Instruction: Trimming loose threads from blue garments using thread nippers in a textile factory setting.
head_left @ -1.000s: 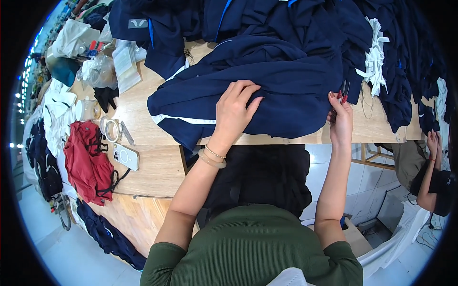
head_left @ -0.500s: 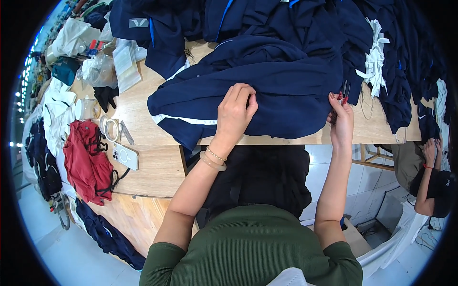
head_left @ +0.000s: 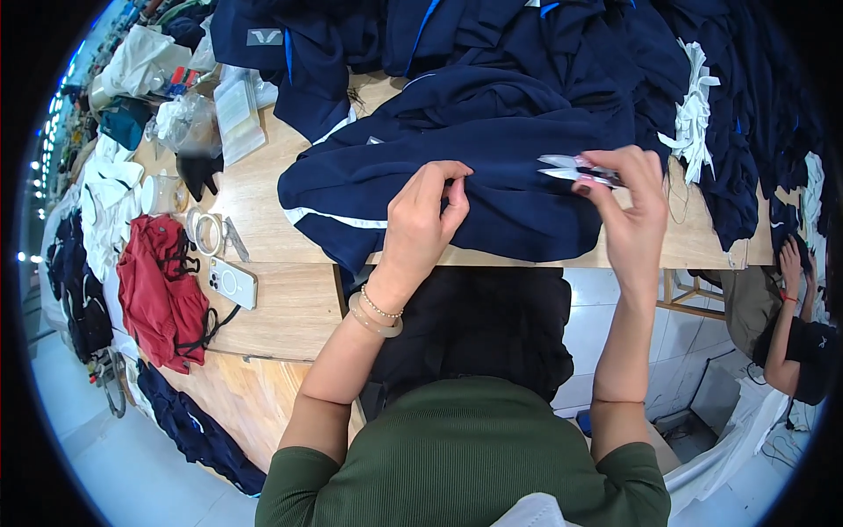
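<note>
A dark navy garment (head_left: 518, 224) with a white stripe along its left end lies spread on the wooden table in front of me. Over its middle, my left hand (head_left: 421, 218) is closed in a pinch, thumb against forefinger; whatever the fingertips hold is too small to make out. My right hand (head_left: 634, 202) grips a pair of thread snips (head_left: 562, 167) above the garment's right part. Their blades are parted and point left toward my left hand, with a gap between.
More navy garments (head_left: 527, 53) are heaped at the back, with white strips (head_left: 694, 110) at right. On the left lie a red garment (head_left: 158, 294), a phone (head_left: 233, 284), tape rolls (head_left: 205, 233) and plastic bags (head_left: 189, 123). Another person's hand (head_left: 790, 263) shows far right.
My right hand has risen and moved left, turning the snips so their blades point left. My left hand stays pinched, shifted only slightly.
</note>
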Demonstrator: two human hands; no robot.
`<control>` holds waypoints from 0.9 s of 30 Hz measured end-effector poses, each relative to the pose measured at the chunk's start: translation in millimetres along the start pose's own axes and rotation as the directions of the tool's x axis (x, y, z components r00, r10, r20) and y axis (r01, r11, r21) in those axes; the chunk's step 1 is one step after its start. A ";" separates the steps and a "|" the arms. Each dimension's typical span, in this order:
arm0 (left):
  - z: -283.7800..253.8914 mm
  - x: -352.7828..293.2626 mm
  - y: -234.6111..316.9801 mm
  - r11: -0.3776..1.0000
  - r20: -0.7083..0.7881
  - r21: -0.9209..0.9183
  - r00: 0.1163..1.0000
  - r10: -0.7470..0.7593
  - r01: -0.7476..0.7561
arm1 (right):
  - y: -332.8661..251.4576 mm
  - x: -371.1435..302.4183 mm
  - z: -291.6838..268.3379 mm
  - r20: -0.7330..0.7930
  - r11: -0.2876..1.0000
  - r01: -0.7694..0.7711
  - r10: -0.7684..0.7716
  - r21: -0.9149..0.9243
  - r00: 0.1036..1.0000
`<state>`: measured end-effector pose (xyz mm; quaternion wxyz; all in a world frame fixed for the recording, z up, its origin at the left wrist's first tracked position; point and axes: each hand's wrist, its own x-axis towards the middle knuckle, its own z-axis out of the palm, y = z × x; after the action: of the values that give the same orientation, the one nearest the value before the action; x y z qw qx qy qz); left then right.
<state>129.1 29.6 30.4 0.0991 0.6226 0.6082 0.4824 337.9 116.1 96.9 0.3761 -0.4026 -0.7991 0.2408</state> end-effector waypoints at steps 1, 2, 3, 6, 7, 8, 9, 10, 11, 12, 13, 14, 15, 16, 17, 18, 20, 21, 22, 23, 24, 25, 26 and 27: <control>-0.8 -0.3 0.9 1.000 -0.004 0.002 1.000 0.001 -0.001 | -4.2 4.2 3.7 0.000 1.000 0.004 -0.004 0.001 1.000; -1.2 -0.6 1.8 1.000 -0.009 -0.005 1.000 -0.016 0.016 | -7.2 8.0 6.6 0.063 0.996 0.067 -0.064 -0.050 0.996; -1.2 -1.4 1.8 0.999 -0.014 -0.012 0.999 -0.035 0.035 | -9.4 11.3 11.2 0.131 0.986 0.132 -0.119 -0.097 0.984; 1.1 -1.3 3.0 0.998 -0.093 -0.061 0.995 -0.027 0.022 | -12.8 20.6 25.7 0.167 0.980 0.175 -0.158 -0.093 0.973; 1.1 -1.4 3.1 0.998 -0.094 -0.063 0.995 -0.028 0.022 | -13.3 22.4 28.5 0.186 0.977 0.195 -0.177 -0.081 0.966; 0.9 -1.5 3.2 0.997 -0.093 -0.074 0.995 -0.037 0.030 | -15.4 24.1 28.9 0.209 0.972 0.215 -0.191 -0.098 0.959; 0.3 -1.7 3.2 0.996 -0.092 -0.083 0.995 -0.047 0.039 | -17.0 25.5 30.0 0.210 0.971 0.216 -0.192 -0.098 0.959; -0.2 -1.4 3.4 0.996 -0.094 -0.082 0.994 -0.048 0.040 | -18.3 26.8 31.1 0.225 0.964 0.245 -0.217 -0.103 0.950; -0.9 -0.8 3.7 0.996 -0.094 -0.080 0.995 -0.044 0.037 | -19.5 27.9 32.3 0.239 0.956 0.273 -0.242 -0.107 0.940; -1.2 -0.4 4.0 0.996 -0.094 -0.079 0.995 -0.040 0.033 | -20.8 28.6 33.1 0.240 0.956 0.274 -0.242 -0.108 0.940; -1.5 -0.5 4.2 0.996 -0.095 -0.080 0.995 -0.041 0.033 | -21.9 29.2 34.0 0.245 0.949 0.292 -0.257 -0.120 0.935; -1.8 -0.7 4.5 0.996 -0.094 -0.081 0.995 -0.043 0.035 | -22.8 29.6 34.7 0.249 0.942 0.310 -0.271 -0.132 0.930; -1.8 -0.7 4.6 0.996 -0.093 -0.082 0.995 -0.044 0.037 | -23.2 30.2 35.3 0.250 0.941 0.311 -0.272 -0.132 0.929; -1.7 -0.5 4.7 0.996 -0.094 -0.083 0.995 -0.044 0.036 | -23.4 30.6 35.8 0.250 0.936 0.321 -0.280 -0.141 0.927; -1.4 -0.3 4.9 0.995 -0.092 -0.088 0.995 -0.046 0.038 | -23.6 30.9 36.2 0.251 0.931 0.332 -0.289 -0.149 0.924; -1.3 -0.1 5.1 0.995 -0.090 -0.095 0.995 -0.048 0.039 | -24.4 31.1 36.1 0.252 0.931 0.332 -0.289 -0.150 0.924; -1.4 0.2 5.6 0.994 -0.084 -0.097 0.995 -0.049 0.041 | -25.9 31.5 35.5 0.263 0.927 0.336 -0.287 -0.165 0.921; -1.6 0.2 5.6 0.994 -0.078 -0.097 0.996 -0.050 0.042 | -26.0 31.7 35.8 0.263 0.927 0.336 -0.287 -0.164 0.921; -1.6 0.2 5.5 0.994 -0.078 -0.096 0.996 -0.050 0.042 | -26.0 31.8 36.1 0.271 0.926 0.339 -0.287 -0.168 0.919; -1.5 0.3 5.4 0.995 -0.079 -0.094 0.996 -0.046 0.039 | -25.9 31.8 36.3 0.278 0.924 0.342 -0.287 -0.172 0.917; -1.3 0.6 5.4 0.995 -0.079 -0.093 0.996 -0.042 0.035 | -25.5 31.9 36.6 0.278 0.924 0.342 -0.287 -0.173 0.917; -1.1 1.0 5.5 0.995 -0.079 -0.094 0.996 -0.042 0.034 | -24.7 31.8 37.1 0.273 0.921 0.348 -0.294 -0.175 0.916; -0.9 1.4 5.6 0.995 -0.082 -0.094 0.996 -0.042 0.034 | -24.2 31.6 37.5 0.269 0.918 0.355 -0.302 -0.178 0.915; -1.1 1.6 5.6 0.995 -0.085 -0.093 0.995 -0.043 0.035 | -23.8 31.4 37.8 0.268 0.918 0.355 -0.302 -0.177 0.915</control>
<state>131.8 29.1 35.7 0.1102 0.5838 0.6013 0.5342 284.5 125.5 103.3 0.2664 -0.2698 -0.9163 0.1290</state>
